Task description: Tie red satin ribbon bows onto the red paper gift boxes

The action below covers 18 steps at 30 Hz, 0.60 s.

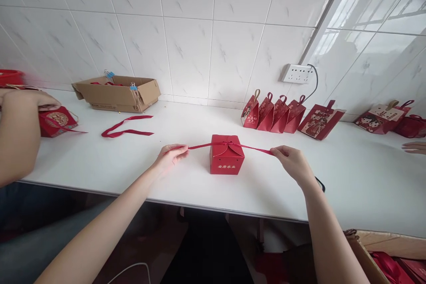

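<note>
Step, as judged: tying the ribbon across the top of the box | Left hand and right hand: each pinching one end, ribbon taut | Box: upright on the bench, between the hands | Next move: seems to call for even tension, keeping the flaps shut

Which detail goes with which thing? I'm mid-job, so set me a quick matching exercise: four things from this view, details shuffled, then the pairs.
1. Cardboard carton
2. Loose ribbon
3. Power socket
4. Threaded ribbon at the red box

A. On the tiled wall
B. Stretched between the left hand and right hand
C. Brown, with blue clips
D. Lying bent on the table

Pairs: 1-C, 2-D, 3-A, 4-B
</note>
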Tool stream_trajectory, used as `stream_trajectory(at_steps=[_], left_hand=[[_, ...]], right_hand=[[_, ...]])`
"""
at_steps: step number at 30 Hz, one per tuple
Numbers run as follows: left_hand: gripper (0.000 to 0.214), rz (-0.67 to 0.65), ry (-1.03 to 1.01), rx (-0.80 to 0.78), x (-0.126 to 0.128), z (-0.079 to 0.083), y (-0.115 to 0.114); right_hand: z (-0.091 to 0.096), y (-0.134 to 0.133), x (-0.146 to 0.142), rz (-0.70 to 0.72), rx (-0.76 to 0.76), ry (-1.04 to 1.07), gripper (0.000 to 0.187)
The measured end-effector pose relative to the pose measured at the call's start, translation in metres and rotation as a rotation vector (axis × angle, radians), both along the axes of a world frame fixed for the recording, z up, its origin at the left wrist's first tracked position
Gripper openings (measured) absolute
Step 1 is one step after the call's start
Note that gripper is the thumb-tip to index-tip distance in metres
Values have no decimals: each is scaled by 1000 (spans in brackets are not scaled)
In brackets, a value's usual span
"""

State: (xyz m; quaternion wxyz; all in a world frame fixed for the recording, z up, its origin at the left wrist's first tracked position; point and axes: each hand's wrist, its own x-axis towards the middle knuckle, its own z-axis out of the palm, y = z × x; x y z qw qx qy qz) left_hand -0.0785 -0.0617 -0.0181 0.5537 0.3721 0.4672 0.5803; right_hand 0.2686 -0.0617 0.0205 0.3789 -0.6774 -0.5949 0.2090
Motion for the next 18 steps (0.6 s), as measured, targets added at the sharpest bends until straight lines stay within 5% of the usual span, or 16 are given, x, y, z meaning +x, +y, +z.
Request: stream_trajectory(at_steps=[18], left_hand=[[24,-65,302,-90,-15,9,-7]], right_hand=[[-8,8,7,-60,63,-98,34]])
